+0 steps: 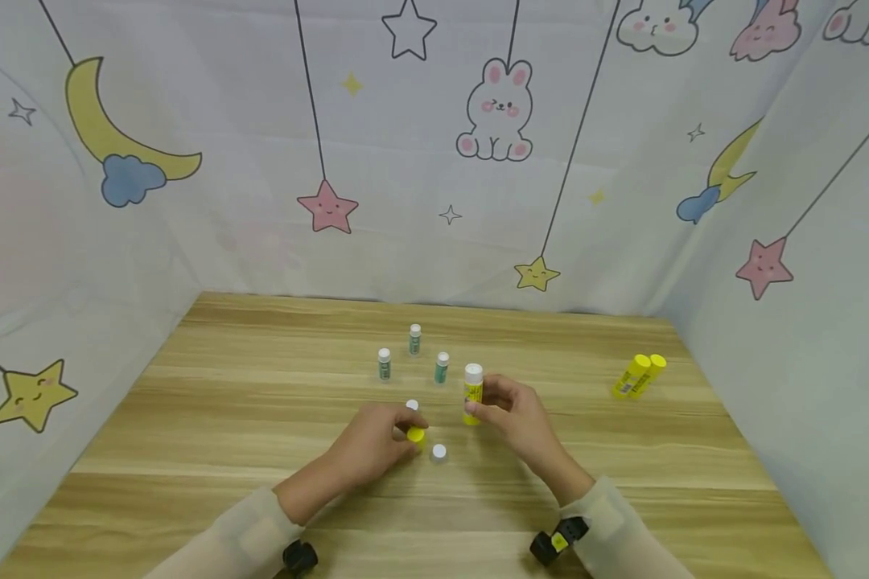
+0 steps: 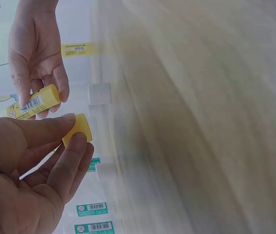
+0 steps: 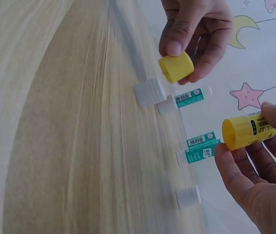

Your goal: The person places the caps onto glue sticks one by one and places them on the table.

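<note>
My left hand [image 1: 376, 442] pinches a small yellow cap [image 1: 416, 437] between thumb and fingers, low over the table. The left wrist view shows the thumb and fingertips on the side of the cap [image 2: 77, 130]. To its right, my right hand [image 1: 517, 414] grips a yellow glue stick [image 1: 473, 394] upright, its white end on top. In the right wrist view the bottom end of this glue stick [image 3: 247, 130] faces down, above the tabletop. One white cap [image 1: 438, 453] sits just right of the left fingertips. A second white cap [image 1: 412, 406] shows partly behind the left hand.
Three small green-labelled glue sticks with white tops stand behind the hands: a left one [image 1: 385, 364], a far one [image 1: 415, 339] and a right one [image 1: 442, 367]. Two yellow glue sticks [image 1: 632, 376] stand together at the right. Patterned cloth [image 1: 420, 265] hangs around the wooden table [image 1: 275, 346].
</note>
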`<state>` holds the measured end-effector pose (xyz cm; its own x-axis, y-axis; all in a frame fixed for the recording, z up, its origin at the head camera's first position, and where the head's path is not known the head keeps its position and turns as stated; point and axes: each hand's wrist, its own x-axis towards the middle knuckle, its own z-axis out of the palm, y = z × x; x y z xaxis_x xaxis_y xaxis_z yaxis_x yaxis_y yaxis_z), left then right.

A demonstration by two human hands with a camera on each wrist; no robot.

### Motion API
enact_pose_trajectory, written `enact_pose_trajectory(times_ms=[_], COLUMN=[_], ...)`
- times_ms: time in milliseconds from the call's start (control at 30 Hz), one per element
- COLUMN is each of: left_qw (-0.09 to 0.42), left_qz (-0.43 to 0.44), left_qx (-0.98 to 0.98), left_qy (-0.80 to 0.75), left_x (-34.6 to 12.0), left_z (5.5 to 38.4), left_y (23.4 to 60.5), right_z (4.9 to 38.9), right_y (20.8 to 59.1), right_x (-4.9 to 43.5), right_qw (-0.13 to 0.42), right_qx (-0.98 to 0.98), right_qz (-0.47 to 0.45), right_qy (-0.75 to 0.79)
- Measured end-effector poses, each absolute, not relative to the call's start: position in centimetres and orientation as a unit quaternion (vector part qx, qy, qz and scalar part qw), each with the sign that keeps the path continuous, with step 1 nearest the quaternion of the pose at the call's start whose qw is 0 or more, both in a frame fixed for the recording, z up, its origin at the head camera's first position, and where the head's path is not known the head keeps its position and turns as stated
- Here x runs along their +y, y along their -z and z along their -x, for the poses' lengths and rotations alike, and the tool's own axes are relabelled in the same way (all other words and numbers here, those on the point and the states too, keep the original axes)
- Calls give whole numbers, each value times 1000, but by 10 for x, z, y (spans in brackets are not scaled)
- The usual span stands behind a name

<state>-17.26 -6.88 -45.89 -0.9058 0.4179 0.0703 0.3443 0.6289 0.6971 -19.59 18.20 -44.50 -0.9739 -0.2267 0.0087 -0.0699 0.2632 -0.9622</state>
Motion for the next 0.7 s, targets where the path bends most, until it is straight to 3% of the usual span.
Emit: enact_pose_trajectory(times_ms=[700], left_qw=[2], left_qz=[-115], left_qx=[857], left_qy=[-501], left_x=[-68], left_z=[172], left_y=[439], right_z=[182], right_y=[451], right_x=[173], right_qw=[39], right_qx=[804], right_qz=[105], right_qy=[585])
